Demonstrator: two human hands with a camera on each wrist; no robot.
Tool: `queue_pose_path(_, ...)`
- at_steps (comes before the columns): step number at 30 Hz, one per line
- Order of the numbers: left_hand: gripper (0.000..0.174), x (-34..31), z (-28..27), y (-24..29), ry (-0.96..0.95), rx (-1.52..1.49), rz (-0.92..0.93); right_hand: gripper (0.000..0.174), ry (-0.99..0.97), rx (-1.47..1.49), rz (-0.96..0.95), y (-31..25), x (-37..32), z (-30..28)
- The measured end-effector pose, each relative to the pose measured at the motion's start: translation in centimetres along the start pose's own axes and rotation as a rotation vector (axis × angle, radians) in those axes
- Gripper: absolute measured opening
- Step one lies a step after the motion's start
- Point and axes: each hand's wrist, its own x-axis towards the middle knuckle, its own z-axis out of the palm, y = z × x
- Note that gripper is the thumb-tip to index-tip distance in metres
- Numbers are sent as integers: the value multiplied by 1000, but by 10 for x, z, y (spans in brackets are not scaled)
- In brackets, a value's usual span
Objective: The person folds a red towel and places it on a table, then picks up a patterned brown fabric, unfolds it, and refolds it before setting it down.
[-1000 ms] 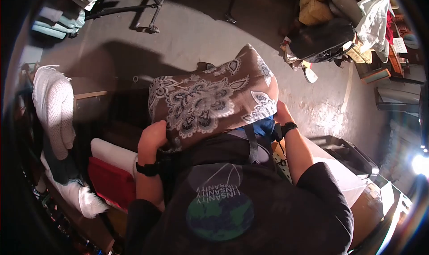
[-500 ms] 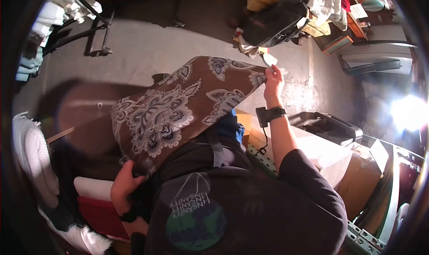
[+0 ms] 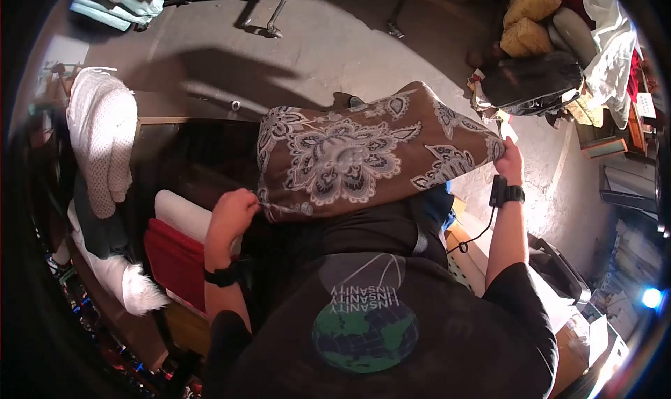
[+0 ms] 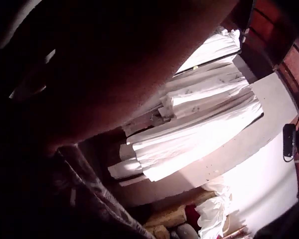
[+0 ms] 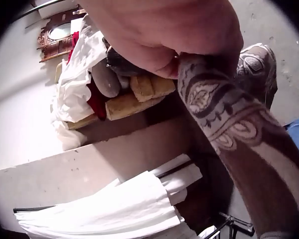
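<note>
A brown floral cushion cover point(image 3: 349, 154), patterned in white and grey, spans the person's lap in the head view. At its lower left corner, my left hand point(image 3: 236, 212) pinches the edge with curled fingers. My right hand point(image 3: 511, 160) grips the right corner, which is drawn out to a point. Up close in the right wrist view, the cover's bunched corner point(image 5: 204, 94) runs out from under the fingers of the right hand point(image 5: 174, 30). The left wrist view is dark, with a patterned edge point(image 4: 99, 191) of the cover hanging below the hand.
To the left lie a white knitted cloth point(image 3: 101, 133), a white folded textile point(image 3: 183, 214) and a red one point(image 3: 175, 263). A black bag point(image 3: 531, 84) sits on the floor at far right, near yellow cushions point(image 3: 528, 39). Black rack legs point(image 3: 272, 15) stand ahead.
My right hand has shifted from the cover's right side to its corner and pulled it outward to the right. The left hand stays at the lower left corner. The head view has swung and returned.
</note>
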Motion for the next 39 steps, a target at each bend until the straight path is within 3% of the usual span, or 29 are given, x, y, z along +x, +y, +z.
queue_pose_path(2, 13, 3, -11, -8, 169, -56, -14, 35, -35, 158, 348, -3, 15, -8)
queue_pose_path(4, 13, 6, -30, -14, 369, -63, 30, 40, -85, 160, 321, -15, -12, 18)
queue_pose_path(7, 11, 10, -57, -15, 796, 158, 93, 45, -97, 78, 105, -31, -28, 34)
queue_pose_path(8, 12, 12, -64, -17, 884, 208, 134, 44, -54, 75, 59, -45, -42, 54)
queue_pose_path(10, 11, 17, -76, -8, 1017, 257, 225, 39, 21, 17, -225, -64, -49, 60)
queue_pose_path(12, 10, 17, -73, -8, 990, 215, 195, 32, 88, 38, -443, -95, -63, 65)
queue_pose_path(14, 10, 15, -62, -13, 767, 21, 248, 32, 150, 19, -577, -126, -75, 48)
queue_pose_path(15, 10, 12, -60, -2, 568, -2, 201, 30, 201, 26, -596, -137, -78, 34)
queue_pose_path(17, 15, 19, -40, 11, 299, -97, 302, 27, 302, -2, -639, -147, -88, 12)
queue_pose_path(19, 13, 23, -12, 37, 120, -43, 169, 27, 301, 51, -537, -139, -93, -12)
queue_pose_path(20, 13, 24, 6, 37, 96, -170, 272, 27, 307, 50, -479, -128, -96, -21)
queue_pose_path(22, 14, 22, 28, 42, -12, -232, 139, 33, 401, 22, -292, -97, -32, -132)
queue_pose_path(25, 19, 5, 25, 41, 15, -246, -44, 47, 542, -30, -66, -67, -38, -136)
queue_pose_path(26, 19, 0, 25, 34, 25, -245, -76, 49, 657, -13, -123, -64, -56, -107)
queue_pose_path(28, 23, -6, 30, 15, -31, -264, -290, 53, 481, -40, 26, -64, -52, -120)
queue_pose_path(30, 29, -5, 31, 0, -62, -245, -317, 51, 427, -30, 11, -66, -62, -89)
queue_pose_path(32, 33, 2, 36, 0, 64, -356, -298, 45, 520, -231, -378, -73, -63, -55)
queue_pose_path(33, 35, 5, 38, 4, 114, -310, -276, 32, 489, -260, -431, -81, -76, -20)
queue_pose_path(34, 35, 8, 36, 10, 111, -310, -272, 21, 458, -554, -682, -88, -97, 19)
queue_pose_path(35, 35, 11, 30, 19, 141, -289, -211, 16, 299, -647, -786, -91, -91, 25)
queue_pose_path(36, 35, 15, 26, 29, 167, -272, -144, 15, 267, -910, -867, -96, -101, 55)
queue_pose_path(37, 35, 19, 25, 37, 153, -281, -117, 15, 86, -935, -741, -97, -111, 75)
queue_pose_path(38, 34, 22, 24, 41, 170, -278, -28, 14, -18, -1205, -803, -101, -157, 132)
queue_pose_path(39, 34, 26, 23, 45, 189, -276, 61, 16, -164, -1296, -920, -91, -173, 159)
